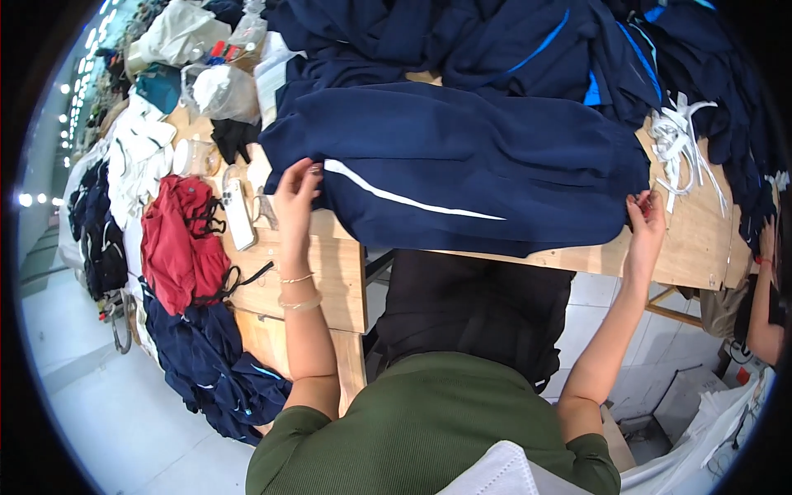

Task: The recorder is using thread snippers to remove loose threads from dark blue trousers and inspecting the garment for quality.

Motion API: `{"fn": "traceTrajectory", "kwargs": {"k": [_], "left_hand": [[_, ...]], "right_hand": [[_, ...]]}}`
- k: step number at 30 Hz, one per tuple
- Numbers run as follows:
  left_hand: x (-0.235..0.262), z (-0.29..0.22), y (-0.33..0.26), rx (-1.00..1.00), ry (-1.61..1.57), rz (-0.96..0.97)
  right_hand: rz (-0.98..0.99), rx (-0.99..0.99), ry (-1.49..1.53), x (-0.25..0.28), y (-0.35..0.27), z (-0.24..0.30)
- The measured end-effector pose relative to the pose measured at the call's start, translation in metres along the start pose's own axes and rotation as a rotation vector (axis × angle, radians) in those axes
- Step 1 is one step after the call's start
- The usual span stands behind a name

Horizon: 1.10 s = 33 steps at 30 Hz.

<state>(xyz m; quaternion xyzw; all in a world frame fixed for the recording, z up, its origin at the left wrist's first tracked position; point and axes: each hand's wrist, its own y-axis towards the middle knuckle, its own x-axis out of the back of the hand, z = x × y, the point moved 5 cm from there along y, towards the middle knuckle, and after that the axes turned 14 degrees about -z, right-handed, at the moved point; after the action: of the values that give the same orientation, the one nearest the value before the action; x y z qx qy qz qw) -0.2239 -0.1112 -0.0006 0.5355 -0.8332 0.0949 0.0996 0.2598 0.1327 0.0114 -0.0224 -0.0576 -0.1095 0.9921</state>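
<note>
A navy blue garment (462,177) with a curved white stripe lies stretched sideways across the wooden table in front of me. Its near edge reaches the table's front edge, above my lap. At the garment's left end, beside the top of the stripe, my left hand (297,188) is closed with fingertips pinched on the fabric. My right hand (648,213) pinches the near right corner between thumb and fingers. Which part of the garment each hand holds is hard to make out.
Navy clothes with bright blue trim (528,49) are heaped along the far side. White drawstrings (681,144) lie at the right. To the left are a phone (238,216), a red bag (183,239), a clear jar (195,157) and white cloth (140,157). Another person's arm (766,305) shows far right.
</note>
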Motion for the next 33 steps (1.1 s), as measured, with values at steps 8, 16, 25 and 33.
{"fn": "traceTrajectory", "kwargs": {"k": [8, 16, 25, 33], "left_hand": [[-0.041, -0.009, 0.005, 0.040, -0.116, 0.090], [-0.009, -0.046, 0.093, -0.134, -0.339, -0.073], [-0.031, -0.033, 0.102, -0.143, -0.062, -0.183], [-0.018, -0.018, 0.117, -0.127, -0.020, -0.164]], "right_hand": [[0.024, -0.086, 0.216, 0.003, 0.023, 0.042], [0.253, 0.160, 0.120, -0.092, 0.085, 0.065], [0.259, 0.135, -0.039, -0.114, 0.113, 0.034], [0.182, 0.370, -0.025, -0.069, 0.075, 0.052]]}}
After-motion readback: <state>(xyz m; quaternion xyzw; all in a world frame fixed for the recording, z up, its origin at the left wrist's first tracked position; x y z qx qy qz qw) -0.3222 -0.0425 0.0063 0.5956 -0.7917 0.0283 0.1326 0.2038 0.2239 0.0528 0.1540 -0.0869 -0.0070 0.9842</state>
